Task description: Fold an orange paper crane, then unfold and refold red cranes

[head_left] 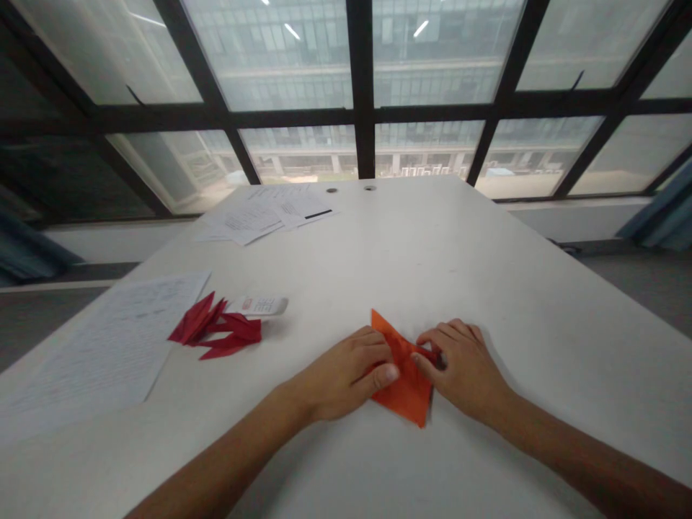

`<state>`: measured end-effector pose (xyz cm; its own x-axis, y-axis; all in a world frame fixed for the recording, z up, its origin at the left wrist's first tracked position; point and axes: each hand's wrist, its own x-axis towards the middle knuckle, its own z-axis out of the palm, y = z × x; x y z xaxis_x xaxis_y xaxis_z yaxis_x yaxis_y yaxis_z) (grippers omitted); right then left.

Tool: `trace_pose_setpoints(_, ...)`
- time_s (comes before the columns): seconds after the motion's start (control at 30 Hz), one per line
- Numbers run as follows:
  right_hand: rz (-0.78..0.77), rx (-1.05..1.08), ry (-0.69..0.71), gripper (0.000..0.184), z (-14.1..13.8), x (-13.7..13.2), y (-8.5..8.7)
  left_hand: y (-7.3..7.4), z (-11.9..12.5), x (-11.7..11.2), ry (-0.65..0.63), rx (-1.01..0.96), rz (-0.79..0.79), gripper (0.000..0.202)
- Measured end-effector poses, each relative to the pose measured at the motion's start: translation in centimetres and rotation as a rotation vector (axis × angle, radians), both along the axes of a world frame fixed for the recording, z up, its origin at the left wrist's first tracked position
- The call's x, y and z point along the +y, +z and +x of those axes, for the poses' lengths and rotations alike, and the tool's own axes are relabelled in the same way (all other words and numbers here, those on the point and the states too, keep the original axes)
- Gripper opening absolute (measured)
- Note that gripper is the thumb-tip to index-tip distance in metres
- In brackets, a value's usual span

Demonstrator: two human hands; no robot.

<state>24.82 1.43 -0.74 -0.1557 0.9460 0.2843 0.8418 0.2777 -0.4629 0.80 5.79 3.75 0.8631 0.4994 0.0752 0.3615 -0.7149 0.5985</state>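
Observation:
A folded sheet of orange paper lies on the white table between my hands. My left hand rests over its left side, thumb and curled fingers pressing on the paper. At the right edge, my right hand pinches the paper between thumb and bent forefinger. A darker, shadowed fold shows between those fingers. One corner points up and away from me, another down towards me. Parts of the left and right edges are hidden under my fingers.
Red folded paper pieces lie to the left, by a white card with printed marks. A large printed sheet covers the table's left side. More printed papers lie further back, near two round table holes and the windows.

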Motion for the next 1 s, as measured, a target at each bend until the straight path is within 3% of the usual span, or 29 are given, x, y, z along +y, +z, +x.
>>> trace_pose_setpoints(0.13,-0.07,0.023,-0.02,0.011,-0.3,-0.2,0.0,-1.1,0.5,-0.2,0.111,0.058,0.078,0.015)
trace_pose_setpoints(0.27,-0.11,0.212,-0.016,0.028,-0.1,-0.3,-0.1,-1.9,0.6,-0.4,0.105,0.052,0.131,0.037)
trace_pose_setpoints(0.4,-0.056,0.301,0.032,0.03,0.0,-0.7,-0.2,-1.9,0.6,-0.3,0.105,0.046,0.136,0.039)
trace_pose_setpoints(0.5,0.007,0.26,0.141,0.032,-0.2,-1.2,0.0,-2.0,0.5,-0.1,0.118,0.014,0.098,0.038)
trace_pose_setpoints(0.63,0.069,0.044,0.336,0.021,-0.7,-1.7,0.4,-2.1,0.2,0.3,0.158,-0.07,-0.011,0.054)
trace_pose_setpoints(0.87,0.059,-0.034,0.349,0.019,-1.0,-1.9,0.3,-1.0,-1.4,1.3,-0.062,-0.129,-0.101,0.071)
trace_pose_setpoints(1.0,0.069,-0.028,0.351,0.019,-0.9,-1.8,0.3,-1.0,-1.8,1.9,-0.08,-0.097,-0.137,0.073)
